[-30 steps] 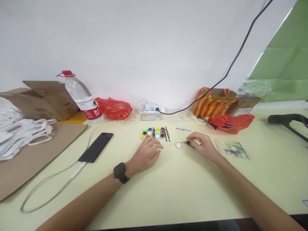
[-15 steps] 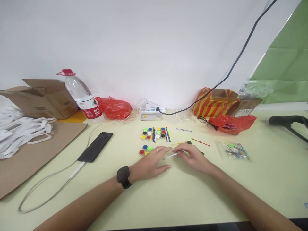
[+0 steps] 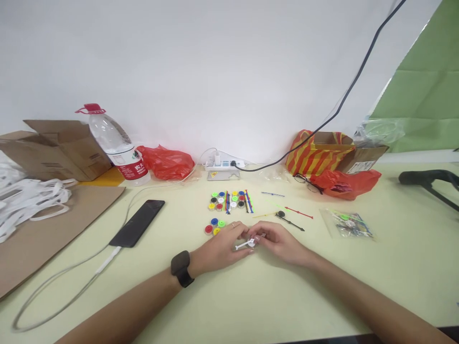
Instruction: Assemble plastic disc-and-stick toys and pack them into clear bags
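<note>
My right hand [image 3: 281, 242] pinches a white plastic arrow pointer [image 3: 243, 245], whose end sticks out to the left. Beneath the pointer's middle is a small white round piece [image 3: 252, 243]. My left hand [image 3: 222, 246] curls around this piece, thumb in front and fingers behind, and its fingertips are partly covered. Just beyond the left fingers lie round pieces in red, blue, green and yellow, such as a red disc [image 3: 208, 230]. Past my right hand rest a black arrow pointer [image 3: 292, 223], a black disc [image 3: 281, 214] and a red arrow pointer [image 3: 299, 212].
Discs and pointers are grouped near the power strip [image 3: 224, 165]. A clear bag of parts [image 3: 347, 223] lies right. To the left are a phone [image 3: 138, 223] on a cable, a large water bottle [image 3: 116, 143] and a cardboard box [image 3: 66, 150]. Glasses [image 3: 307, 183] lie near red bags.
My right hand has moved left and slightly down with the white pointer, bringing it over the white round piece between both hands. My left fingers have curled in. The view has shifted slightly.
</note>
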Action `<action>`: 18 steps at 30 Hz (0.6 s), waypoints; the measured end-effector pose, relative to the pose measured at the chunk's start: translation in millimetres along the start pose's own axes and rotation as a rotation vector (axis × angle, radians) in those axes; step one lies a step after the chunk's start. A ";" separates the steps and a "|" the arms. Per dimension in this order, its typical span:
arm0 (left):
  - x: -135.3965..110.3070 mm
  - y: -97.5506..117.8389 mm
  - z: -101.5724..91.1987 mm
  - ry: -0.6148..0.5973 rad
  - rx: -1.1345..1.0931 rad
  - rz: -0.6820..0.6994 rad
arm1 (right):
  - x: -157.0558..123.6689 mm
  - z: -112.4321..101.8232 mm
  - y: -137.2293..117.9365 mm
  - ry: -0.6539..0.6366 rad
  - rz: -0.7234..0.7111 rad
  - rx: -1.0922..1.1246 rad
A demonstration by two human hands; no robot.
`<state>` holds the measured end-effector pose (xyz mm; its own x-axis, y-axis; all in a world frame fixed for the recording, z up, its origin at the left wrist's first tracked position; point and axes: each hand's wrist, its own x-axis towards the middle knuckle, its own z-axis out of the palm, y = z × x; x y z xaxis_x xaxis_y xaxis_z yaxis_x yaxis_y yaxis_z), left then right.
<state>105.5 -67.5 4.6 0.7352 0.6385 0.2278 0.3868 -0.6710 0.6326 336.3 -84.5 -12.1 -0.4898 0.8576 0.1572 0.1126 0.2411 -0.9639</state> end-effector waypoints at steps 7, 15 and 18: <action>6.1 0.0 15.4 0.112 -0.064 -0.110 | 2.3 3.0 2.3 0.059 0.011 0.034; 6.8 -5.5 10.1 0.073 -0.173 -0.091 | 1.9 5.1 4.3 0.017 0.118 0.150; 8.2 -12.0 6.9 0.054 -0.140 -0.077 | 4.2 2.7 8.2 0.048 0.190 0.155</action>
<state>110.7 -56.8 -6.3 0.6740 0.7078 0.2115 0.3571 -0.5628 0.7455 332.8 -80.2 -20.0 -0.4304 0.9023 -0.0238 0.0630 0.0038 -0.9980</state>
